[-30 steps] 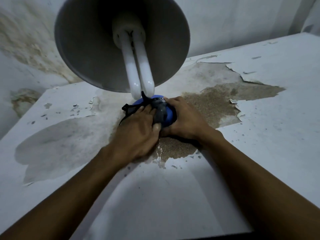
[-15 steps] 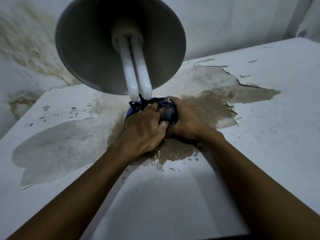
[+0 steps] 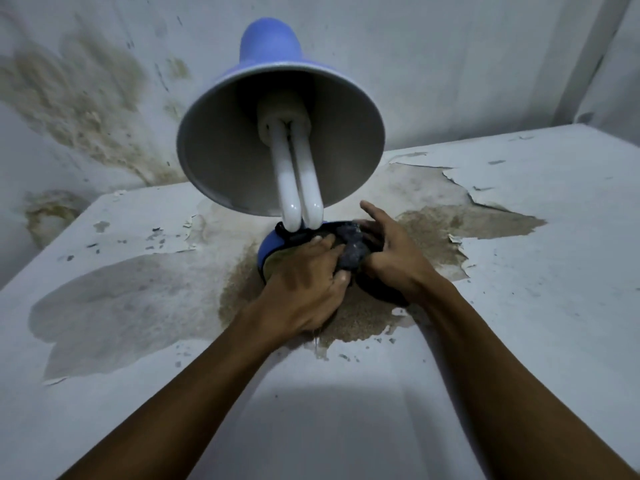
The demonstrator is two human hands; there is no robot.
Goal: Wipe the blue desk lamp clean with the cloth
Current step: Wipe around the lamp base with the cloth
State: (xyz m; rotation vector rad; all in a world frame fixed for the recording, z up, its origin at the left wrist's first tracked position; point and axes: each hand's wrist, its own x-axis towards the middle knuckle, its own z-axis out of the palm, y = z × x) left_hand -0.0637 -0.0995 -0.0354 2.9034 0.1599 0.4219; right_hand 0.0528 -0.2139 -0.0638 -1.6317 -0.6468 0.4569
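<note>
Near the surface's (image 3: 519, 289) far edge, on the blue desk lamp's (image 3: 273, 247) base, the left hand (image 3: 304, 285) presses the bunched cloth (image 3: 351, 252) while the right hand (image 3: 391, 251) (fingers loosely spread) steadies it; firm circling strokes would suit.

Smooth blue plastic lamp (image 3: 268, 43), crumpled dark cloth (image 3: 349, 249), peeling, rough-patched tabletop (image 3: 519, 258)

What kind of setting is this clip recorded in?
Probably a damp, run-down room indoors, maybe storage or an old home. The wall carries brown stains, the white table has peeling paint and bare patches, and a blue desk lamp stands on it.
</note>
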